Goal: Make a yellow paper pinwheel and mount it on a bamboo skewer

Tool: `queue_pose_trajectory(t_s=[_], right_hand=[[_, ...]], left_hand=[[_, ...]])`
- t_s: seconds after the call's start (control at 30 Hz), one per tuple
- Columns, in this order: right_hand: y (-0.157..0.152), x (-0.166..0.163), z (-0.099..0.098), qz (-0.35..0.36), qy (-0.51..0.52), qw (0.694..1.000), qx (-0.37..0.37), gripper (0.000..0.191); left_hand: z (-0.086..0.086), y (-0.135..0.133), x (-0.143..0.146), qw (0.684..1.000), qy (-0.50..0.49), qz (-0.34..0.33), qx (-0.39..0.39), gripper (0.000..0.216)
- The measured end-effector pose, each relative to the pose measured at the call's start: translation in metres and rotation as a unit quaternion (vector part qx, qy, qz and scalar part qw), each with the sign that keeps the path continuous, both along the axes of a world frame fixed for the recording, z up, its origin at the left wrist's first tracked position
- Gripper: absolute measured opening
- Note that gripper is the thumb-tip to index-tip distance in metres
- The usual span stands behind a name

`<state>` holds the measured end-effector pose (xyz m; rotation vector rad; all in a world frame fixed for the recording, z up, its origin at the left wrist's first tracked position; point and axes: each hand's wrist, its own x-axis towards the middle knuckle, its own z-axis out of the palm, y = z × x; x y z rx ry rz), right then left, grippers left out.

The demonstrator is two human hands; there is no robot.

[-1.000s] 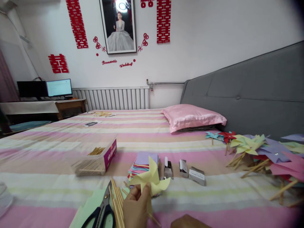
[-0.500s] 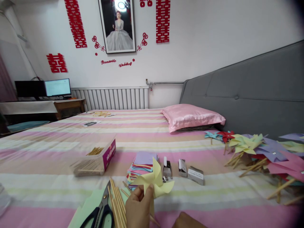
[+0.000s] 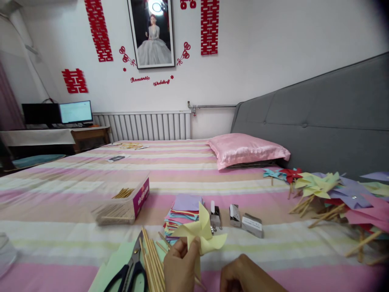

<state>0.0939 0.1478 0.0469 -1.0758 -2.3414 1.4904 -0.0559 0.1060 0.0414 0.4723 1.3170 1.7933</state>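
Pale yellow paper pinwheel point(image 3: 203, 233) pinched between thumb and fingers, your left hand point(image 3: 180, 265) holds it over the striped bedspread point(image 3: 273, 253), just on your side of the stack of coloured paper point(image 3: 187, 202); the grip at the middle probably stops the folded blades from springing open. Your right hand point(image 3: 244, 275) is curled close by, its fingertips hidden, so whether it holds anything cannot be told. Near your left hand, scissors point(image 3: 135, 253) and a bundle of wooden sticks point(image 3: 150, 257) rest on green paper point(image 3: 106, 265), apparently placed for easy reach. Small shiny metal pieces point(image 3: 213, 230) sit beside an open box point(image 3: 215, 218), likely set out for quick picking. At right, by the headboard point(image 3: 319, 138), other pinwheels point(image 3: 319, 184) lie grouped, perhaps to leave your working space free.
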Motion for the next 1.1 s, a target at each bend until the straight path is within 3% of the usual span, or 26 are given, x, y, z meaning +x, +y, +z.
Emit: queue_pose_trajectory(t_s=[0.27, 0.43, 0.63, 1.1], right_hand=[[0.014, 0.008, -0.008, -0.09, 0.061, 0.988, 0.107, 0.014], [0.022, 0.008, -0.021, -0.153, 0.069, 0.977, 0.13, 0.012], [0.027, 0.01, -0.028, -0.157, 0.087, 0.976, 0.121, 0.014], [0.025, 0.013, -0.039, -0.145, -0.019, 0.972, 0.182, 0.017]], left_hand=[[0.002, 0.001, 0.006, 0.999, -0.02, 0.033, 0.006, 0.025], [0.001, 0.002, 0.005, 0.999, -0.015, 0.039, 0.011, 0.025], [-0.001, 0.002, 0.004, 0.999, -0.01, 0.033, 0.009, 0.025], [0.005, 0.0, 0.007, 0.999, -0.018, 0.036, 0.006, 0.025]])
